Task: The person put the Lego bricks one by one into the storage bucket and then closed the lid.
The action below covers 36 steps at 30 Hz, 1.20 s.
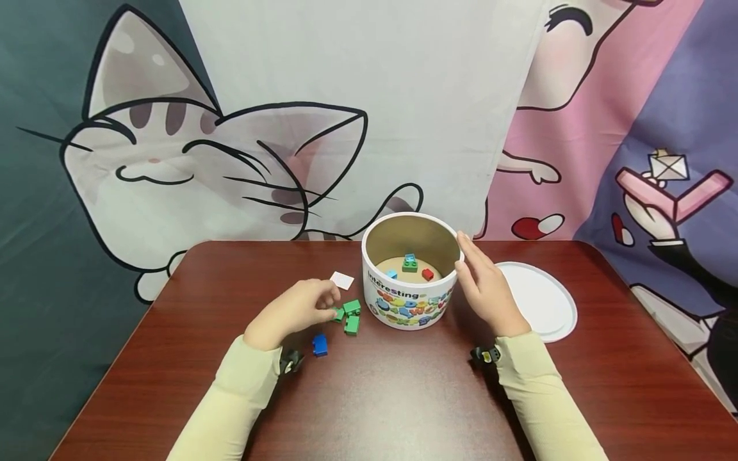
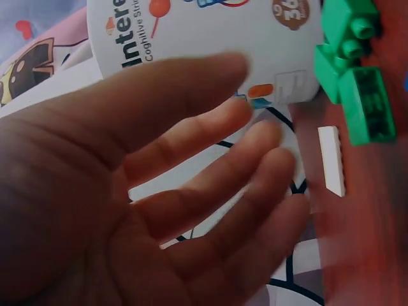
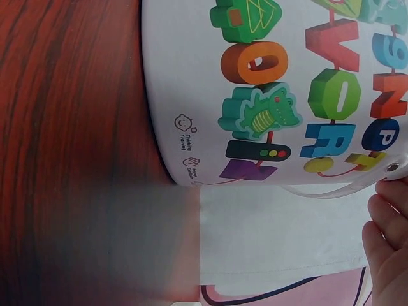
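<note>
A round white bucket [image 1: 403, 301] with colourful printed letters stands upright on the table. Inside lie a green brick [image 1: 410, 266] with a light blue one on it, a red brick [image 1: 427, 274] and another light blue one. My right hand [image 1: 489, 291] rests on the bucket's right side, fingers extended along the rim; in the right wrist view its fingertips are near the handle [image 3: 338, 190]. Left of the bucket, my left hand [image 1: 300, 307] hovers close to several green bricks [image 1: 352, 325], its fingers loosely bent and holding nothing. A blue brick [image 1: 319, 345] lies nearer to me.
Behind the green bricks is a flat white piece [image 1: 342, 280]. The round white lid [image 1: 542, 301] lies on the wooden table [image 1: 403, 397] to the right, partly behind my right hand. A printed cloth [image 1: 357, 77] with cartoon cats hangs beyond the table's far edge.
</note>
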Motion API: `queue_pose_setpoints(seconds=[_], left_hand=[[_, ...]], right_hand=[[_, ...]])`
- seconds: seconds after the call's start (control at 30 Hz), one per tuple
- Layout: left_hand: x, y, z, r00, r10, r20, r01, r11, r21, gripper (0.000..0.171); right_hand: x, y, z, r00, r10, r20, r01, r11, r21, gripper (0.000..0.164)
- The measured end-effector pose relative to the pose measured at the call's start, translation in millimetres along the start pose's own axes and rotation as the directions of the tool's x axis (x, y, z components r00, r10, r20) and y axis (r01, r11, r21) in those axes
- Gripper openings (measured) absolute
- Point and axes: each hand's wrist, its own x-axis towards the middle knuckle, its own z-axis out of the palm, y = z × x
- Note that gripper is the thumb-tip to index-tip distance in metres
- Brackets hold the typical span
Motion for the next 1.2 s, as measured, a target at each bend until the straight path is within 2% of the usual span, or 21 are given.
queue_pose_setpoints(seconds=[0.13, 0.3, 0.47, 0.63, 0.73, 0.93, 1.2], left_hand=[[-5.9, -3.4, 2.9, 0.996, -0.026, 0.090, 0.024, 1.000, 0.019, 0.023], [-11.1, -5.7, 8.8, 0.991, -0.016, 0.136, 0.008, 0.998, 0.056, 0.028], [-14.6, -6.6, 13.7, 0.981, -0.007, 0.192, 0.000, 0.999, 0.039, 0.032], [-17.5, -8.3, 16.1, 0.969, -0.065, 0.237, 0.063, 0.998, 0.014, 0.032], [-18.9, -9.6, 17.0, 0.964, -0.096, 0.248, 0.093, 0.995, 0.022, 0.031], [-19.8, -11.2, 17.7, 0.963, -0.110, 0.246, 0.101, 0.994, 0.050, 0.031], [-17.0, -11.8, 15.2, 0.968, -0.072, 0.239, 0.062, 0.997, 0.049, 0.029]], right_hand=[[-1.6, 0.3, 0.3, 1.000, 0.003, 0.002, -0.003, 1.000, 0.002, 0.055], [-1.5, 0.4, 0.7, 1.000, -0.001, -0.003, 0.001, 1.000, 0.003, 0.056], [-1.8, 0.5, 0.6, 1.000, -0.003, -0.009, 0.003, 1.000, 0.002, 0.056], [-2.0, 0.5, 0.8, 1.000, -0.001, -0.006, 0.001, 1.000, 0.000, 0.056], [-1.9, 0.9, 1.1, 1.000, 0.000, -0.004, 0.000, 1.000, 0.002, 0.056], [-1.6, 1.0, 1.2, 1.000, -0.002, -0.004, 0.002, 1.000, 0.001, 0.055], [-0.4, 0.4, 0.3, 1.000, -0.003, -0.005, 0.003, 1.000, 0.006, 0.054]])
